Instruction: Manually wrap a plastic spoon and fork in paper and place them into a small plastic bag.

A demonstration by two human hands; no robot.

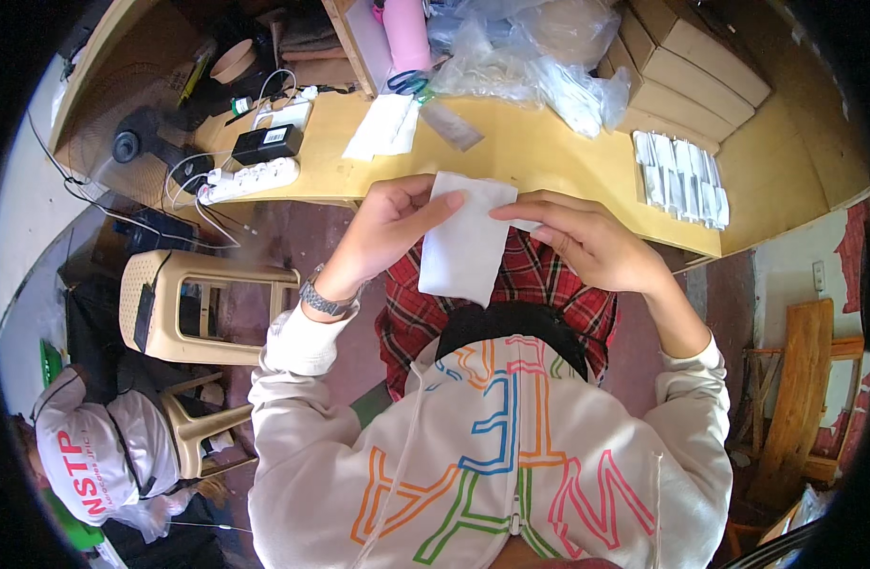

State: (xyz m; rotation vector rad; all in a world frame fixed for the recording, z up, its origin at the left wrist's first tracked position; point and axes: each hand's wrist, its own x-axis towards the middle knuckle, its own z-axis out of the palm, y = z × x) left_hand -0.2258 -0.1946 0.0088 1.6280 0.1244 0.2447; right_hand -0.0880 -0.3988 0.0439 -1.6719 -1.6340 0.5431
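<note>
My left hand (406,213) holds a thin white sheet (467,245), paper or cloth, with the thumb flat on its upper left part. The sheet hangs over my lap, just in front of the table edge. At its upper right edge, my right hand (584,238) lays the index fingertip on the sheet. A small white flap (525,225) is pinched between the right thumb and fingers; whether it belongs to the same sheet I cannot tell. The fingers behind the sheet are hidden.
On the wooden table (541,163) lie white sheets (385,126), a grey strip (451,126), scissors (408,82), plastic bags (506,64) and rows of white packets (680,178). Cardboard boxes (691,78), a power strip (250,179) and a fan (132,146) flank them. A plastic stool (150,306) and another person (107,448) are at left.
</note>
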